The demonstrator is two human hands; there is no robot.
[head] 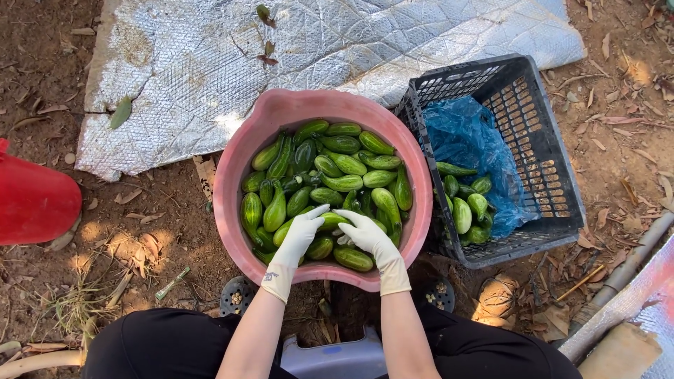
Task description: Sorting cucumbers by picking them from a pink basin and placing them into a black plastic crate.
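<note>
Green cucumbers (330,179) fill the pink tub (232,175); our gloved left hand (302,231) and right hand (365,231) meet on one cucumber (332,221), fingers curled around it; crate (554,175) right.

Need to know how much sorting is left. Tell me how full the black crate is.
Mostly empty. The black crate holds only a small pile of cucumbers on the blue plastic liner, low at one side.
</note>
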